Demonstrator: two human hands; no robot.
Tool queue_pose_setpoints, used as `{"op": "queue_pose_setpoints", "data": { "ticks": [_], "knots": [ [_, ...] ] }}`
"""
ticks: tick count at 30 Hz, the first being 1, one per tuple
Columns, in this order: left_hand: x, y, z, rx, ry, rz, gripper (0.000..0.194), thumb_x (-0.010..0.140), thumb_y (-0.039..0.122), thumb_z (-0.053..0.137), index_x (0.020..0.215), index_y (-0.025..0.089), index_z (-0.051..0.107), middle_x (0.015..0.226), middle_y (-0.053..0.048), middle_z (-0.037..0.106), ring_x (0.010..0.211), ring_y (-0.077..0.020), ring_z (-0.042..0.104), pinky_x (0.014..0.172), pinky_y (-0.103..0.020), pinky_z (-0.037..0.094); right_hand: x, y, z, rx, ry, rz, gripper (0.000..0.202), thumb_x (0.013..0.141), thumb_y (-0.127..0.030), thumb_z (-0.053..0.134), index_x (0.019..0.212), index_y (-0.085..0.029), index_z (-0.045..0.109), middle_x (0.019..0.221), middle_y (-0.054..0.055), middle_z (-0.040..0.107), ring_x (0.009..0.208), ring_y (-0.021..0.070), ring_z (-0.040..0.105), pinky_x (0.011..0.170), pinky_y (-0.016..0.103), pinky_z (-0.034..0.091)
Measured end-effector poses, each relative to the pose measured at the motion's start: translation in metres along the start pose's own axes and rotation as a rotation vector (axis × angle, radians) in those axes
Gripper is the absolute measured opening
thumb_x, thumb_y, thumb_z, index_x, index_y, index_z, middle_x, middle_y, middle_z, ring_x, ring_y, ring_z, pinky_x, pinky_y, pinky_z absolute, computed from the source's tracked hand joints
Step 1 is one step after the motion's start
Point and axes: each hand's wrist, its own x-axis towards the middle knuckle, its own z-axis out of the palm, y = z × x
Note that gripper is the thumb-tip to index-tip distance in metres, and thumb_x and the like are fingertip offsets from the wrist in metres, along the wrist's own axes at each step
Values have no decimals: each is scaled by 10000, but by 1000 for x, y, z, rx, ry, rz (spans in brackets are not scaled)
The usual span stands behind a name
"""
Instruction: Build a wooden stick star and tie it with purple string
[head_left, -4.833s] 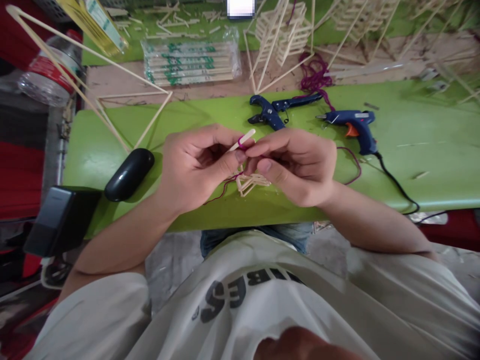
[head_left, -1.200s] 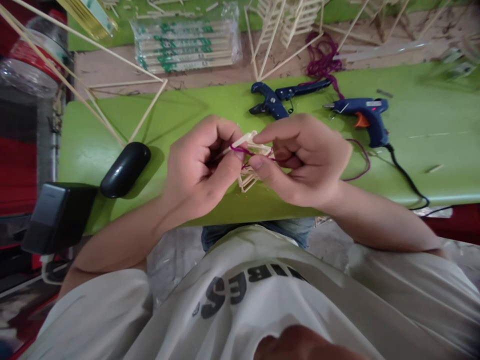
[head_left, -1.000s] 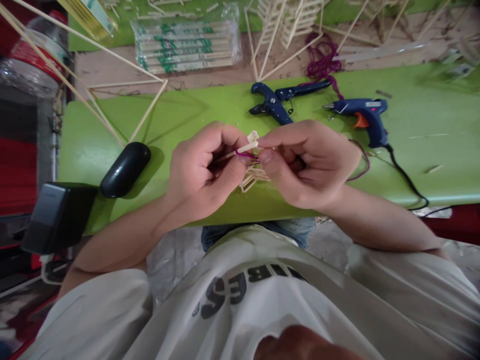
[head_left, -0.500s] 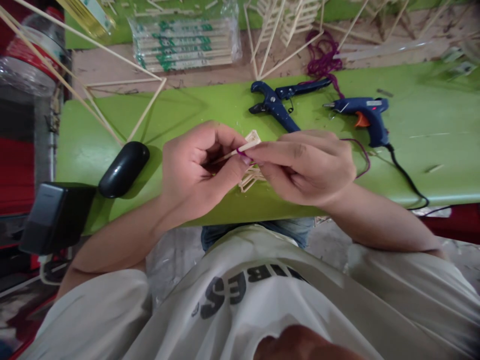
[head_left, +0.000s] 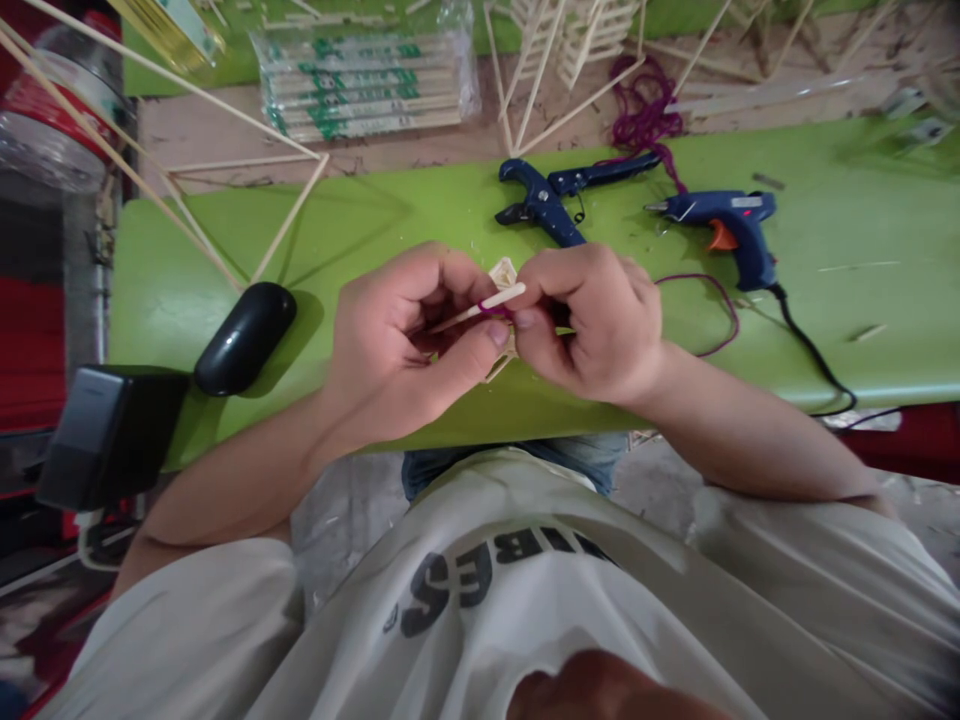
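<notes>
Between thumb and fingers, my left hand (head_left: 416, 340) pinches a thin wooden stick (head_left: 502, 296) that slants up to the right. Purple string (head_left: 491, 310) loops round the stick near its free end. My right hand (head_left: 592, 320) is closed at that end, thumb and forefinger pinched on the string; most of what lies in its grip is hidden. Below and behind the fingers, a small wooden stick frame (head_left: 504, 270) rests on the green board, largely covered by the hands. Blue cutters (head_left: 544, 205) lie just beyond my right hand.
A blue glue gun (head_left: 724, 220) lies at right, its cord trailing to the front edge. At left are a black oval case (head_left: 246, 338), a black box (head_left: 109, 435) and a large stick frame (head_left: 289, 220). Packaged sticks (head_left: 367, 85) and a purple string bundle (head_left: 645, 110) lie behind.
My right hand has shifted left and curled tighter, baring more of the stick's end. The string's trailing loop has moved left with it. My left hand has moved slightly right.
</notes>
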Motion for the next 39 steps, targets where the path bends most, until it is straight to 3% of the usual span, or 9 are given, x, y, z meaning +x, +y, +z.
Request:
{"op": "queue_pose_setpoints", "data": {
  "ticks": [7,11,19,24,29,39],
  "knots": [
    [-3,-7,-3,92,36,27,200,1038,443,919,989,275,821,747,13,706,558,-85,555,461,-285,397,0,1,4,-36,10,-59,116,1174,-286,550,1210,-313,656,893,-58,821,592,128,673,577,321,494],
    [-4,-8,-4,128,56,40,149,1042,387,901,970,275,835,761,7,716,582,-94,554,488,-292,405,-1,1,2,15,-3,-32,133,1170,-255,600,1242,-309,699,941,-33,830,668,137,711,645,303,550],
    [-2,-6,-3,107,65,44,294,1024,510,942,948,250,828,782,8,765,583,-96,616,501,-281,426,-7,-5,-4,87,-43,118,285,1170,-239,611,1424,-302,726,1007,-11,839,679,116,715,729,273,646],
    [-2,-8,-4,111,63,50,179,1039,423,922,978,266,863,746,13,738,569,-91,571,474,-281,400,-5,-2,-6,122,-110,91,242,1220,-292,560,1360,-330,754,1031,-5,843,832,143,818,799,286,696],
    [-1,-9,-7,118,32,58,103,1037,359,901,991,271,871,752,8,729,568,-86,537,461,-294,377,-1,4,-7,142,-185,95,239,1240,-329,530,1273,-284,762,1020,17,829,867,154,826,820,297,704],
    [-4,-1,-9,190,18,35,183,1060,399,873,982,252,799,738,22,658,573,-74,517,475,-290,332,1,-1,-7,93,-114,12,94,1169,-189,608,1238,-250,625,1043,-64,804,769,86,755,721,229,592]
  ]
}}
